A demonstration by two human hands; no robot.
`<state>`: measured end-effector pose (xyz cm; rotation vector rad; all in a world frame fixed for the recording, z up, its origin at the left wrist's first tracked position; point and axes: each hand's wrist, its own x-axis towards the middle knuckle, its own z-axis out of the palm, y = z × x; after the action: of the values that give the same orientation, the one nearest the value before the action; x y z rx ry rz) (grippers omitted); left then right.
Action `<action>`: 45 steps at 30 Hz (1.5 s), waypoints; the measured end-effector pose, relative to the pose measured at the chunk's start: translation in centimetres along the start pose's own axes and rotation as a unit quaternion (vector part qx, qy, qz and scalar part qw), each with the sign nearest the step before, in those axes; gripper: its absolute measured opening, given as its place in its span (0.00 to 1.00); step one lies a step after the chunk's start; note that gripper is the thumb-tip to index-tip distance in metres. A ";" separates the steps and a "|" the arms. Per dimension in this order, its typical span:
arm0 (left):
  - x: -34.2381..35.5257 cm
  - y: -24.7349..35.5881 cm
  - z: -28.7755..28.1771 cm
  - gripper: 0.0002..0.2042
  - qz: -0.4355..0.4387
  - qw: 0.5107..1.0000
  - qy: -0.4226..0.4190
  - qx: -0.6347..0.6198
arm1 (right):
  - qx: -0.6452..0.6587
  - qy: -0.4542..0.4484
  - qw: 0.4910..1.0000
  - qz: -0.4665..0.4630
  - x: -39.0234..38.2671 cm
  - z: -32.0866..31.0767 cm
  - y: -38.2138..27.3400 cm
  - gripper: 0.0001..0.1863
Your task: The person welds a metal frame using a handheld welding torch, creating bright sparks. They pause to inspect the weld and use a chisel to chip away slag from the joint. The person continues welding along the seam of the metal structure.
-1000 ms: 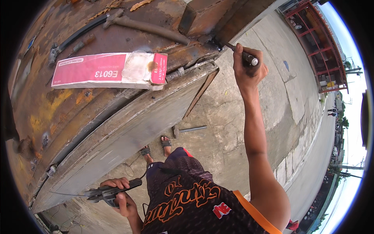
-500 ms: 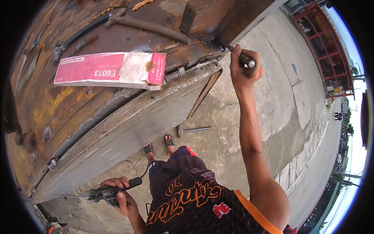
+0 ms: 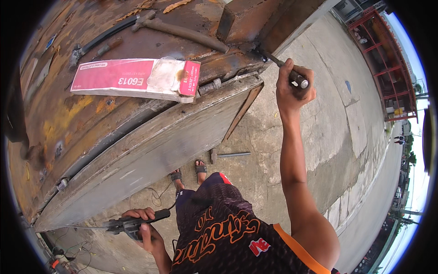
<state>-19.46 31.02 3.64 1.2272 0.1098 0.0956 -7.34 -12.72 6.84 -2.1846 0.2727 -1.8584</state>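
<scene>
My right hand (image 3: 292, 98) is wrapped round the dark handle of a screwdriver (image 3: 273, 58), whose handle ends in a metal cap. Its thin shaft points up and left, with the tip at the dark corner joint (image 3: 255, 48) between the rusty steel plate and an upright steel piece. Whether the tip touches the metal is too small to tell. Low on the left, my left hand (image 3: 147, 233) grips a black welding electrode holder (image 3: 129, 225). A thin welding rod (image 3: 84, 227) sticks out of it to the left, near the panel's lower end.
On the rusty steel plate (image 3: 68, 118) lie a pink and white welding electrode box (image 3: 114, 77), a hammer (image 3: 187, 35) and a black-handled tool (image 3: 105, 36). A grey panel (image 3: 150, 132) hangs along its edge. Another hammer (image 3: 232, 155) rests on the concrete beside my feet.
The whole view has shifted slightly, moving the plate and box a little right in the picture. My right hand keeps the screwdriver at the corner, and my left hand still grips the electrode holder.
</scene>
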 end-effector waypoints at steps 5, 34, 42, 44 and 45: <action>-0.1 -0.1 -0.1 0.20 -0.005 1.000 0.011 -0.004 | -0.024 -0.059 0.998 -0.018 -0.1 0.2 -0.1 0.13; -0.9 -1.1 -1.7 0.21 0.005 0.999 0.031 -0.022 | 0.047 -0.055 0.989 -0.128 3.4 0.4 -0.8 0.15; -1.3 -1.1 -2.3 0.20 0.004 0.999 0.042 -0.023 | 0.012 -0.112 0.990 -0.088 3.6 0.2 -1.3 0.15; -1.2 -1.2 -2.3 0.20 0.005 0.999 0.044 -0.026 | -0.020 -0.190 0.981 -0.045 3.6 0.4 -1.1 0.15; -1.1 -1.4 -2.2 0.20 0.010 0.999 0.042 -0.028 | -0.059 -0.171 0.982 -0.049 3.5 0.4 -1.0 0.15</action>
<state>-20.79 32.49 1.67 1.1689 0.1664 0.1665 -6.43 -12.85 10.42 -2.5903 0.2138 -1.5076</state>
